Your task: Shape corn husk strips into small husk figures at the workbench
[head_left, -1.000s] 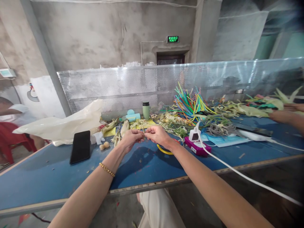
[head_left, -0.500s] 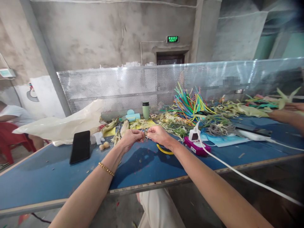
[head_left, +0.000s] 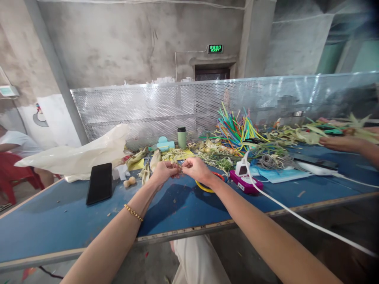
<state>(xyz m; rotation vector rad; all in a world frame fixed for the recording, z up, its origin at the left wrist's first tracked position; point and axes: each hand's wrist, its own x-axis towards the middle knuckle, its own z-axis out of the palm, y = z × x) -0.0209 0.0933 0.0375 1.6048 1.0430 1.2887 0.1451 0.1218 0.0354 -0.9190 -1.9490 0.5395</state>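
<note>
Over the blue table my left hand (head_left: 166, 172) and my right hand (head_left: 195, 169) meet, fingertips nearly touching. Both are closed in a pinch on a small straw-coloured piece of plant, mostly hidden by the fingers. Behind them lie dried husks (head_left: 154, 161) and a tangle of leaves and stalks (head_left: 217, 152). A yellow ring (head_left: 203, 188) rests on the table, partly under my right forearm, with a red curved piece (head_left: 219, 176) by it. Left of my left hand sit some round beige balls (head_left: 129, 182).
A black phone (head_left: 100, 184) and a cream plastic sheet (head_left: 79, 154) lie left. Behind stands a green cup (head_left: 181, 138). Colourful pipe-cleaner-like sticks (head_left: 237, 130), a purple power strip (head_left: 245, 182) and its white cable (head_left: 290, 211) are right. At far right, another person's hand (head_left: 340, 143) handles leaves.
My hands stay pinched together, with the fingers shifted slightly. More of the yellow ring and the red piece shows beside my right forearm. The other person's hand has moved left.
</note>
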